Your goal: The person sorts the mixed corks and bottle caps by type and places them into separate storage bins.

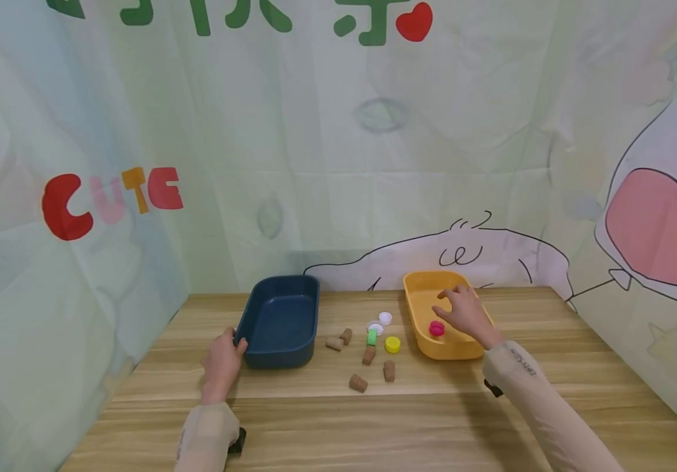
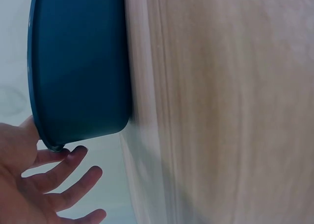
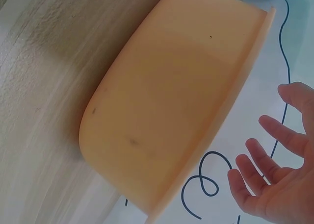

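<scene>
My left hand [image 1: 222,362] holds the near left corner of a dark blue bin [image 1: 279,358], its thumb over the rim and its fingers outside. In the left wrist view the fingers [image 2: 73,192] spread beneath the bin's rim. My right hand [image 1: 465,314] hovers over a yellow-orange bin [image 1: 451,349], thumb and fingers parted with nothing between them. Just below the fingertips, a pink bottle cap [image 1: 436,328] shows inside that bin. From the right wrist, the loosely bent fingers [image 3: 279,133] appear beyond the bin's rim. The blue bin has nothing visible inside.
Between the bins lie several corks [image 1: 359,383], a yellow cap [image 1: 393,344], a small green piece [image 1: 372,337] and white caps [image 1: 385,318] on the wooden table [image 1: 327,432]. A printed cloth [image 1: 291,164] hangs behind the table and along its sides.
</scene>
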The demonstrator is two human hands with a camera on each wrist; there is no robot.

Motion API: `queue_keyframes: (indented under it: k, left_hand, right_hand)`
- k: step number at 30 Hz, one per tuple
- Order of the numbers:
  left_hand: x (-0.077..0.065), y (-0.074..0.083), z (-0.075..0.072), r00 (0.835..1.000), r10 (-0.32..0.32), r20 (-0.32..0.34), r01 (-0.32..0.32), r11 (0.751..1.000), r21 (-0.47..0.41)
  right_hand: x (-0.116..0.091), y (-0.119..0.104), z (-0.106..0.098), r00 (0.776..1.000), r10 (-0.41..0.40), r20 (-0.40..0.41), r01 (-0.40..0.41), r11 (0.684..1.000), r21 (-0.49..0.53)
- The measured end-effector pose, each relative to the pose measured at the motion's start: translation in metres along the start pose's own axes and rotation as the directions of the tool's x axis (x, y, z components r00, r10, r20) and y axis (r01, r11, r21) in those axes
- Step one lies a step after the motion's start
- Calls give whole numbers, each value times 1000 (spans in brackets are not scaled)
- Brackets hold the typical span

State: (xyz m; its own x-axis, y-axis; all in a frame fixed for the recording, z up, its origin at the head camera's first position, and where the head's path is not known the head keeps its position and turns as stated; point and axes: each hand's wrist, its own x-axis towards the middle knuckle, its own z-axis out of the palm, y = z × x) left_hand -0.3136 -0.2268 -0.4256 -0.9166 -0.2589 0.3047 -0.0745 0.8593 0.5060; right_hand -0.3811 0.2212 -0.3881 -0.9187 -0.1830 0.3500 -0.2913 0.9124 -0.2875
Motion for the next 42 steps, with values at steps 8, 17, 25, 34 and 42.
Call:
queue_keyframes:
  k: [8,17,25,34,42]
  left_hand:
    - [0,-1,0,1000,3,11,-3,1000,5]
    - [1,-2,-1,1000,-2,22,2,1000,14]
    - [1,-1,-1,1000,3,14,-3,1000,15]
    - [1,-1,0,1000,-3,24,3,1000,3]
    - [2,-2,1,1000,-4,16,4,1000,0]
  right_hand:
    - [-4,-6,2,1000,-25,1,25,1000,4]
    - [-7,-12,6,999,-52,-4,52,999,8]
    - [-8,-18,9,997,-73,-5,73,997,12]
    - [-11,-31,6,992,-126,-30,126,992,-15]
    - [-10,-37,6,986,-163,-35,162,986,-43]
